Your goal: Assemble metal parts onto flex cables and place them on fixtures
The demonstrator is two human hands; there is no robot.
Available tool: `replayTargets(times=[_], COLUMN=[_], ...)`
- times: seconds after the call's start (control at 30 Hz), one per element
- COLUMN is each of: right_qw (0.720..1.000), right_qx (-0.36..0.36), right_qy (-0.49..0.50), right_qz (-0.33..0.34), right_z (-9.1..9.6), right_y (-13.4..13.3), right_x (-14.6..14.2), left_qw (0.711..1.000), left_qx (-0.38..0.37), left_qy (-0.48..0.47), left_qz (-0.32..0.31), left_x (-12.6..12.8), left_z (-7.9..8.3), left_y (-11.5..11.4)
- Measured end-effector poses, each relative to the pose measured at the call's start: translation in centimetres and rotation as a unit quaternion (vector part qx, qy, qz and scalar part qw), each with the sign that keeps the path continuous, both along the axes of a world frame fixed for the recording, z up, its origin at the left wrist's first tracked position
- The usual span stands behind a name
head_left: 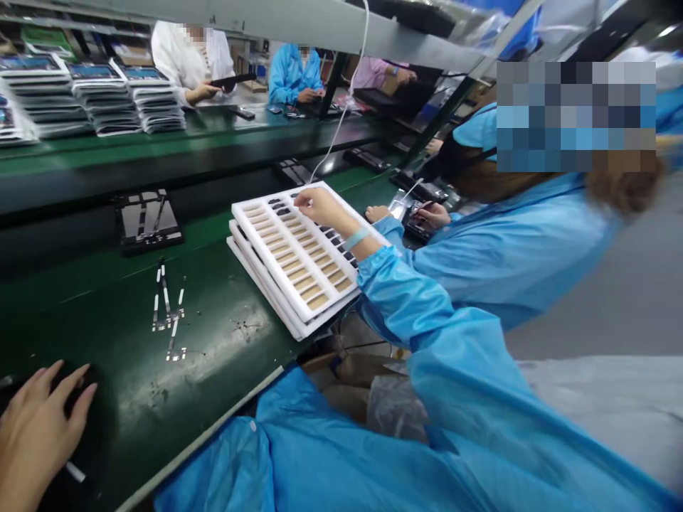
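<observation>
My right hand, at the end of a blue sleeve with a light wristband, reaches over the far end of the top white tray. Its fingers are curled down and pinched together at a tray slot; what they hold is too small to see. The tray has rows of slots with small tan and dark parts, and it lies on a stack of like trays. My left hand lies at the bottom left with fingers stretched out flat on a black object. Several thin metal strips lie on the green belt between my hands.
A black fixture sits on the belt behind the strips. A co-worker in a blue coat and cap leans in at the right, both hands on a device. Stacked trays and other seated workers are across the line.
</observation>
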State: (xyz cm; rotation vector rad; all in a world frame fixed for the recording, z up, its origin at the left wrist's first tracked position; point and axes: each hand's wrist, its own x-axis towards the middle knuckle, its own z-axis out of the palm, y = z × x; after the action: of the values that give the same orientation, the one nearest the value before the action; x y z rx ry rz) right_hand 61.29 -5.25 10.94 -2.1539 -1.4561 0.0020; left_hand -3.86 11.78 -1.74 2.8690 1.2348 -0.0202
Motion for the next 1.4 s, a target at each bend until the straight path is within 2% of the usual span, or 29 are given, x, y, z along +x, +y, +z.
replayTargets(times=[0.07, 0.17, 0.3, 0.43, 0.57, 0.67, 0.73, 0.83, 0.9, 0.97, 1.0, 1.07, 1.17, 1.27, 1.4], right_qw=[0.999, 0.993, 0.988, 0.986, 0.965, 0.949, 0.949, 0.971, 0.992, 0.997, 0.987, 0.950, 0.888, 0.832, 0.748], right_qx=[-0.026, -0.079, -0.126, -0.151, -0.217, -0.234, -0.227, -0.175, -0.091, 0.015, 0.066, 0.156, 0.257, 0.310, 0.326], right_qy=[-0.039, -0.082, -0.069, -0.061, -0.138, -0.202, -0.205, -0.142, -0.058, 0.067, 0.138, 0.263, 0.367, 0.443, 0.562], right_qz=[0.008, 0.035, 0.054, 0.043, 0.049, 0.056, 0.072, 0.080, 0.058, 0.040, 0.042, 0.064, 0.104, 0.123, 0.134], right_z=[-0.5, -0.8, -0.3, 0.1, -0.4, -0.8, -0.7, -0.1, 0.4, 0.7, 0.9, 1.1, 1.6, 2.0, 1.9], right_y=[1.8, 3.5, 3.9, 3.8, 4.2, 4.3, 4.1, 3.3, 2.4, 1.3, 0.8, -0.1, -1.3, -2.7, -5.0], right_x=[-0.1, 0.1, 1.0, 1.6, 1.2, 0.6, 0.4, 0.2, 0.0, -0.4, -0.7, -1.8, -4.5, -8.5, -15.0], left_qw=[0.998, 0.992, 0.984, 0.989, 0.994, 0.993, 0.992, 0.991, 0.990, 0.990, 0.989, 0.988, 0.987, 0.989, 0.997], left_qx=[0.016, -0.010, -0.020, -0.007, -0.007, -0.016, -0.020, -0.026, -0.032, -0.041, -0.046, -0.056, -0.079, -0.098, -0.068], left_qy=[-0.058, -0.118, -0.168, -0.147, -0.112, -0.115, -0.122, -0.130, -0.132, -0.134, -0.137, -0.143, -0.142, -0.110, -0.025], left_qz=[0.034, 0.048, 0.050, 0.026, 0.002, -0.016, -0.024, -0.031, -0.031, -0.026, -0.022, -0.018, -0.016, -0.005, 0.022], left_x=[1.1, 2.2, 2.8, 3.7, 5.6, 7.1, 7.8, 8.0, 7.6, 7.1, 6.9, 6.8, 7.7, 9.4, 11.9], left_z=[1.5, 3.3, 4.1, 4.4, 5.3, 5.5, 5.3, 4.5, 3.9, 3.3, 3.2, 3.3, 4.0, 5.0, 5.4], left_y=[-0.5, -1.0, -1.2, -1.4, -2.0, -2.3, -2.4, -2.4, -2.3, -2.1, -1.9, -1.7, -2.1, -3.8, -8.4])
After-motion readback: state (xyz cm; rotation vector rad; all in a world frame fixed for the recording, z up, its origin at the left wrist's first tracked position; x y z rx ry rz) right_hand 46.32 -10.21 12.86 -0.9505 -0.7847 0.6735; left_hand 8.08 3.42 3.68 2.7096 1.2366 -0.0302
